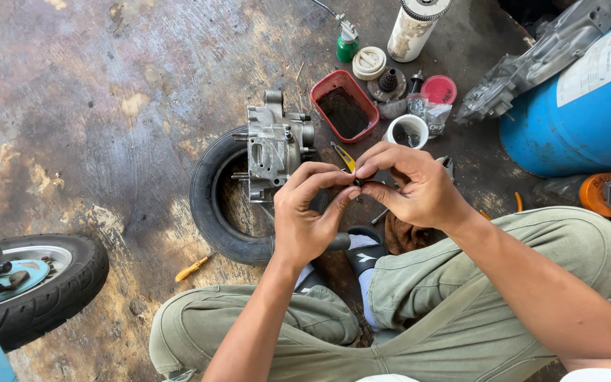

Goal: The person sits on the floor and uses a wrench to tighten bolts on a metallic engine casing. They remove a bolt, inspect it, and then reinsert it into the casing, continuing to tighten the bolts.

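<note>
A large white rectangular paper label (602,60) sits on the curved side of the blue plastic drum (581,120) at the upper right. A small clear plastic bag (429,112) holding small parts lies on the floor just below the round red lid (438,89). At the top, the white cylindrical spray can (411,30) wears a grimy, stained wrapper.

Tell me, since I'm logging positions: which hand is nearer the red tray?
Right. The right hand sits just below the red tray; the left hand is lower, farther off.
</note>
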